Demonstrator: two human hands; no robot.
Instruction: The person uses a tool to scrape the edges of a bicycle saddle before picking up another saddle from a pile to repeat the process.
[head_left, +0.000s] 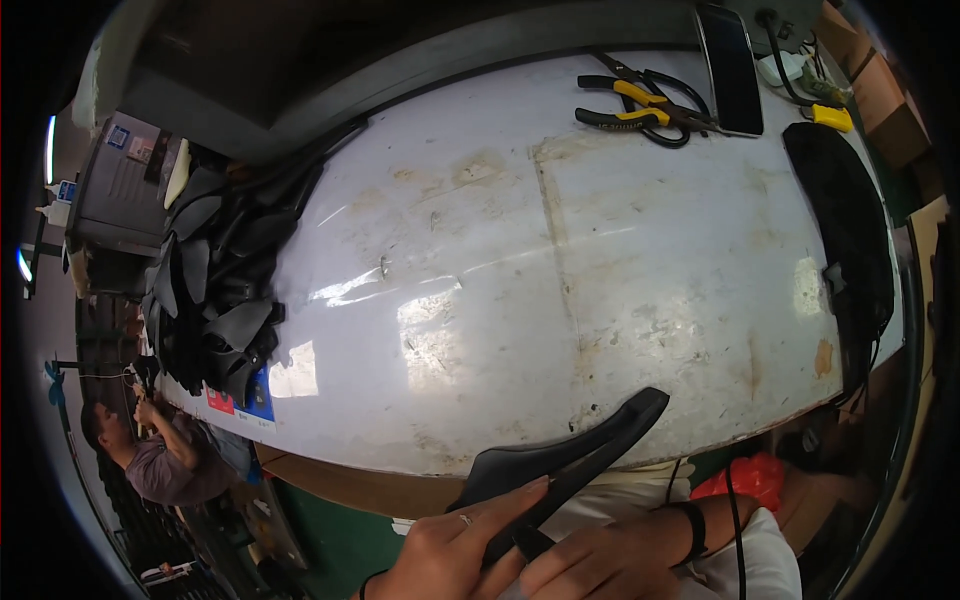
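At the table's (700, 270) near edge, our left hand (450, 548) clamps a black strip (520, 463), likely light and bendy, best gripped mid-length; our right hand's (605, 560) hold we cannot tell.

The white tabletop (480, 240) is glossy but scuffed, the long black piece (590, 465) smooth, matt and probably plastic

Silver ring (465, 520), black wristband (692, 531)

The stained, glossy white worktable (480, 250) carries piled curved black parts (190, 268) (left), black-and-yellow-handled pliers (672, 110), black-handled scissors (622, 68), a black rectangular phone (730, 70) (far side) and an elongated black object (850, 220) (right).
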